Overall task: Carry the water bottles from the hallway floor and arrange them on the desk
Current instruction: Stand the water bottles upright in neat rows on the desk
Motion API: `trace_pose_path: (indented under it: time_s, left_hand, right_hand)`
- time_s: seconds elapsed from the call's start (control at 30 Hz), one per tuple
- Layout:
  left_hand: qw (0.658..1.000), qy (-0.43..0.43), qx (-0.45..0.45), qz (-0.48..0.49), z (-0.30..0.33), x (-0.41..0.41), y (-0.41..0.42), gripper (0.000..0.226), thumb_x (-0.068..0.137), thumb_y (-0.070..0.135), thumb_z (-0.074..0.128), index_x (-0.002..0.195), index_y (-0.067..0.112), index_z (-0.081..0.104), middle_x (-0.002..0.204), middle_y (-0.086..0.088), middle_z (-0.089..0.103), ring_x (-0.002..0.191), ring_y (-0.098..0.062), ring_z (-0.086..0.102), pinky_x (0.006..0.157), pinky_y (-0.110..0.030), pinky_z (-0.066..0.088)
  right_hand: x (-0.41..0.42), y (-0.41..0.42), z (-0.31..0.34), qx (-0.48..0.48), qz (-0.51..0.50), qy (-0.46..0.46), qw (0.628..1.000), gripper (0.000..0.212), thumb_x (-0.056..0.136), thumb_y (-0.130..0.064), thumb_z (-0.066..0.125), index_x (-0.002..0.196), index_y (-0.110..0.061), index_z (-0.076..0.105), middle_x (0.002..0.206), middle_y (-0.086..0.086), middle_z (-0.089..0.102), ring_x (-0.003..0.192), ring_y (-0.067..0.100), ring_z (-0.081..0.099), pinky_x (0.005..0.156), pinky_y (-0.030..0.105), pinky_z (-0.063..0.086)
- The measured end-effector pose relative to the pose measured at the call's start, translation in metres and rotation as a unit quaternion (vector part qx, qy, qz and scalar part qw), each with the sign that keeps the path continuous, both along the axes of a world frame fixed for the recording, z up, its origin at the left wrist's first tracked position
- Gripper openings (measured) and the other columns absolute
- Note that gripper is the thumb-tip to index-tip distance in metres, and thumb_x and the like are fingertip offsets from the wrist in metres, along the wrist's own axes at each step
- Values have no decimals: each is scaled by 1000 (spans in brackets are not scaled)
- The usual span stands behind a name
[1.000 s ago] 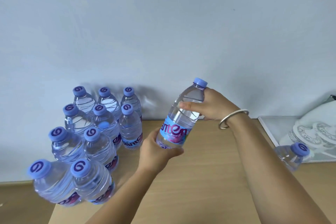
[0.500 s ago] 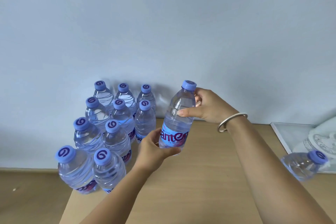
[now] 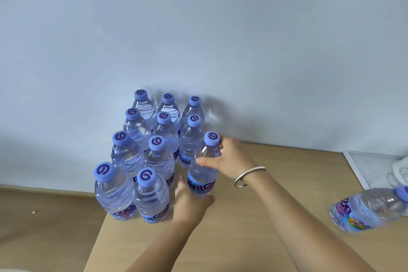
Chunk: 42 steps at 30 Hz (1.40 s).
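Your 2 hands are both on 1 water bottle (image 3: 204, 168), which stands upright, purple cap up, on the desk (image 3: 254, 227) at the right edge of the group. Your right hand (image 3: 229, 159) grips its shoulder just under the cap, thumb across the front and fingers curled round the back. Your left hand (image 3: 189, 201) cups the base at the label (whether the bottle's foot touches the wood is hidden by that hand). A silver bangle (image 3: 249, 175) sits on your right wrist.

The standing bottles (image 3: 152, 157), 10 of them, are packed close at the desk's far left corner against the pale wall (image 3: 198, 40). 1 more bottle (image 3: 368, 212) lies on its side near the right edge, well apart. A white tray (image 3: 364, 168) sits behind it.
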<state>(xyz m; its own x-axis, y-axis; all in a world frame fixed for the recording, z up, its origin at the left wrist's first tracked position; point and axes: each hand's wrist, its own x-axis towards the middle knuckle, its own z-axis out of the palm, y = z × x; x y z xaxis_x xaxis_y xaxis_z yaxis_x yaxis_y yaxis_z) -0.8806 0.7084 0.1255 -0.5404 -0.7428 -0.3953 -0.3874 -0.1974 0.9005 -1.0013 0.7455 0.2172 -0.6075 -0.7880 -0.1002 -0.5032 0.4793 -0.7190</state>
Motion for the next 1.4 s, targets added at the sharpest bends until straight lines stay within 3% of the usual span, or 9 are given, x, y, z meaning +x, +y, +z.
trace_pose_path:
  time_s: [0.13, 0.23, 0.5, 0.6, 0.67, 0.93, 1.1, 1.27, 1.4]
  left_hand:
    - [998, -29, 35, -51, -11, 17, 8, 51, 67, 10, 72, 113, 19, 50, 106, -2, 60, 92, -17, 57, 61, -19, 41]
    - [997, -20, 41, -64, -14, 21, 6, 44, 74, 5, 65, 113, 20, 53, 102, -2, 61, 80, -11, 54, 61, -15, 41]
    - [995, -32, 83, -35, -7, 20, 4, 38, 81, 8, 63, 113, -5, 47, 73, 4, 37, 69, -14, 37, 55, -24, 28]
    - [993, -37, 114, -25, -3, 20, 2, 15, 83, 9, 61, 88, 8, 46, 71, 2, 36, 64, -13, 35, 55, -25, 26]
    - [991, -28, 132, -20, -4, 20, 1, 20, 83, 10, 60, 78, 12, 41, 73, 1, 37, 64, -14, 35, 55, -25, 27]
    - [993, -29, 108, -41, -1, 16, 5, 40, 81, 10, 63, 118, 6, 46, 86, 1, 45, 77, -12, 44, 59, -22, 34]
    - [993, -45, 94, -62, 6, 9, 11, 31, 80, 7, 64, 106, 4, 50, 71, 2, 42, 63, -11, 40, 54, -24, 31]
    - [981, -84, 26, -174, 13, -11, 31, 64, 81, 14, 64, 134, -3, 34, 95, -4, 45, 81, -16, 44, 60, -25, 34]
    - [957, -95, -7, -274, 18, -38, 58, 81, 83, 20, 63, 148, 10, 15, 145, -11, 37, 131, -22, 39, 96, -26, 36]
  right_hand:
    - [8, -6, -16, 11, 10, -7, 1000, 49, 64, -38, 80, 107, -26, 60, 104, -4, 69, 95, 17, 63, 84, 34, 52]
    - [12, -11, -19, 10, 11, -3, 1000, 50, 63, -38, 81, 108, -25, 60, 106, -3, 69, 97, 18, 63, 86, 36, 51]
    - [25, -25, -23, -29, 21, -11, 999, 49, 66, -26, 82, 110, -20, 62, 102, -6, 62, 91, 12, 57, 79, 21, 43]
    - [24, -27, -23, -27, 20, 17, 999, 52, 65, -24, 83, 111, -14, 61, 106, -5, 45, 91, 9, 48, 82, 16, 35]
    - [23, -27, -24, -27, 23, 19, 999, 52, 65, -23, 83, 111, -13, 61, 106, -5, 44, 91, 9, 48, 82, 15, 35]
    - [22, -23, -36, -62, 14, -32, 997, 66, 63, -24, 84, 120, -23, 50, 121, -1, 56, 111, 12, 54, 97, 27, 44]
    - [20, -2, -31, -66, -18, -42, 997, 73, 70, -29, 79, 133, -18, 43, 127, -4, 53, 111, 3, 48, 95, 20, 38]
    - [-6, 58, -18, -91, -133, 14, 987, 53, 78, -22, 73, 125, -13, 52, 125, 1, 57, 110, 10, 51, 94, 22, 39]
    - [-34, 130, -6, -142, -287, 157, 934, 42, 77, -19, 71, 114, -4, 59, 114, 12, 60, 107, 26, 55, 92, 26, 38]
